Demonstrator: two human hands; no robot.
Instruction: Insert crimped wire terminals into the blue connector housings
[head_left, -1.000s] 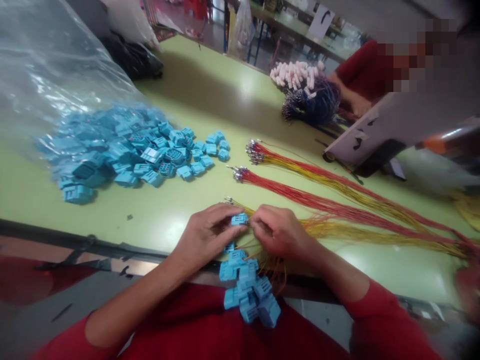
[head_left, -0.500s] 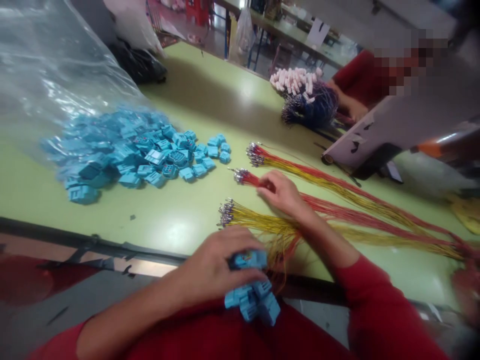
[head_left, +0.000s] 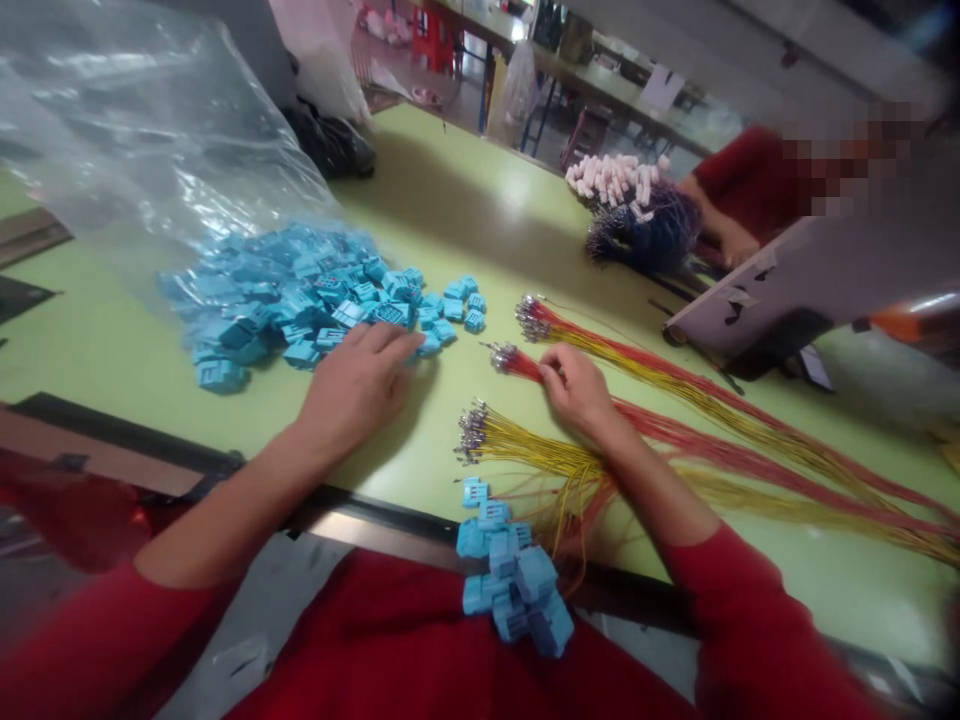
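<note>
My left hand (head_left: 358, 388) lies open with its fingers on the near edge of a large heap of loose blue plastic connectors (head_left: 315, 300). My right hand (head_left: 574, 390) pinches the red wires (head_left: 525, 365) close to their metal-tipped ends. Just below that hand, a yellow wire bundle (head_left: 525, 452) with crimped terminals (head_left: 472, 433) fans across the table. A red-and-yellow bundle (head_left: 600, 355) lies farther out. At the table's near edge sits a small jumbled group of blue connectors (head_left: 506, 575), some with wires running from them.
A clear plastic bag (head_left: 150, 130) spills the heap at the left. Across the green table (head_left: 487, 200), a co-worker's hand (head_left: 731, 243) is beside a bundle of dark wires (head_left: 641, 232) with white-capped ends (head_left: 611, 178). A pale grey board (head_left: 795, 280) juts in at the right.
My left hand has moved away from the near blue connectors and now rests on the heap, no longer holding a connector. My right hand stays at the red wires. The view has shifted slightly.
</note>
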